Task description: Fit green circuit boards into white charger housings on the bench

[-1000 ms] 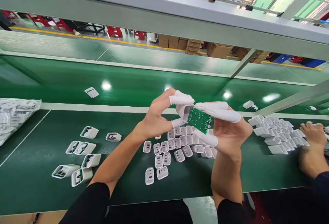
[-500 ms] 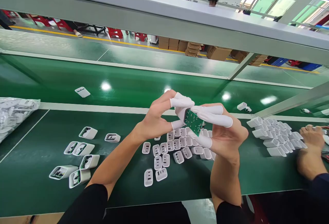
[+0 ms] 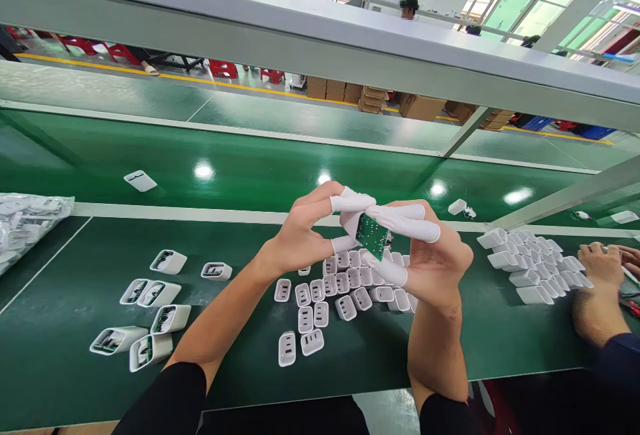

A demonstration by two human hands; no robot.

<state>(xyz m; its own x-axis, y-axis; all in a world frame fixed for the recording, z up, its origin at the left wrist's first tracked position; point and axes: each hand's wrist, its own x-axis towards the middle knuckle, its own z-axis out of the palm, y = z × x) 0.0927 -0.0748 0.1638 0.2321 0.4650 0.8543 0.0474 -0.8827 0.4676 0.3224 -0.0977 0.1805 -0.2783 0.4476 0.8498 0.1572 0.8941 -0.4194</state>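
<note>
My left hand [image 3: 305, 225] grips a white plastic charger housing [image 3: 349, 224], fingertips in white finger cots above and below it. Between the thumb and fingers of my right hand [image 3: 440, 258], also in finger cots, is a green circuit board [image 3: 371, 235]. The board's left end sits at the open mouth of the housing, partly inside. Its soldered face shows; the other side is hidden. Beneath both hands, several empty white housings [image 3: 313, 342] with slots in their bottoms stand on the green bench. Left of my forearm, several housings [image 3: 169, 262] have boards inside.
A clear bag of white parts [image 3: 33, 225] lies at the far left. Beyond the bench edge runs a green belt [image 3: 270, 168] carrying a flat white piece [image 3: 141, 181] and a small white housing [image 3: 457, 206]. Right, a co-worker's hand [image 3: 603, 265] is beside clustered white housings [image 3: 537, 265].
My right hand has moved slightly left, and the board shows less, sitting deeper in the housing. The pieces on the belt have shifted left. My left hand keeps its hold.
</note>
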